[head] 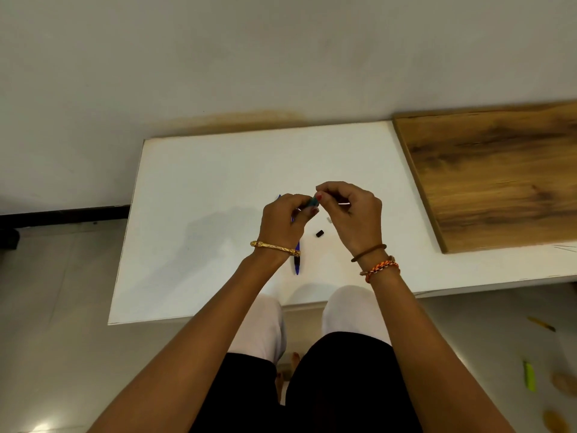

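Near the middle of the frame, above the white desk [199, 182], both hands met over a small teal piece [313, 201]. The left hand [284, 220] pinched that piece between thumb and curled fingertips, holding it clear of the desk surface. The right hand [352, 214] had its fingers curled as well, with thumb and forefinger closed on the other end of the same piece; whether it also held something smaller there could not be told. Under the left hand a blue pen [296, 264] lay flat on the desk, running from the lower centre up toward the upper left, its middle hidden by the hand and wrist. Just below the hands and between them, a small black part [319, 233] rested on the desk, and a tiny pale part [328, 219] lay near it, close to the right hand. A gold bangle [274, 247] circled the left wrist, while a brown band [368, 252] and an orange braided thread [379, 267] circled the right. At the upper right of the frame a wooden board [499, 176] lay on the desk, well apart from the hands. On the floor at the lower right lay a yellow-green object [529, 375].
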